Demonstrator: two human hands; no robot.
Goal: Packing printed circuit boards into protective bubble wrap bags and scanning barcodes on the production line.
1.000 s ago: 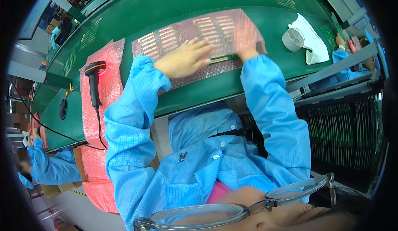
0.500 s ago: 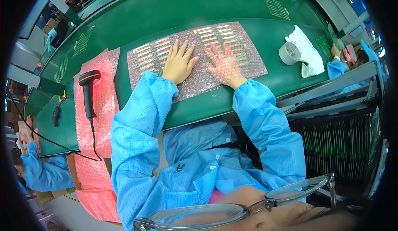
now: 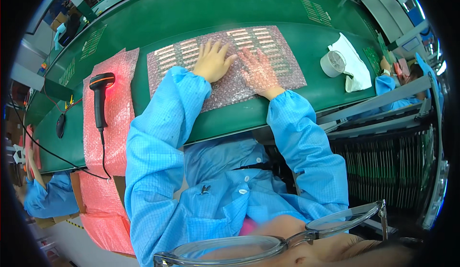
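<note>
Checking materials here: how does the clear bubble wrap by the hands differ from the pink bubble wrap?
The clear bubble wrap is faintly purple and shows metallic strips through it; the pink bubble wrap is stronger in colour. The left hand lies on the clear bubble wrap; a scanner lies on the pink bubble wrap. Both look bubbled and rest at least partly on the green table.

On my feed I'm seeing bright, fairly even light across the green desk [image 3: 309, 42]; the scanner [image 3: 99, 105] is casting a red glow, the clear bubble wrap [image 3: 223, 95] is glinting, and edges are bowing into black.
</note>
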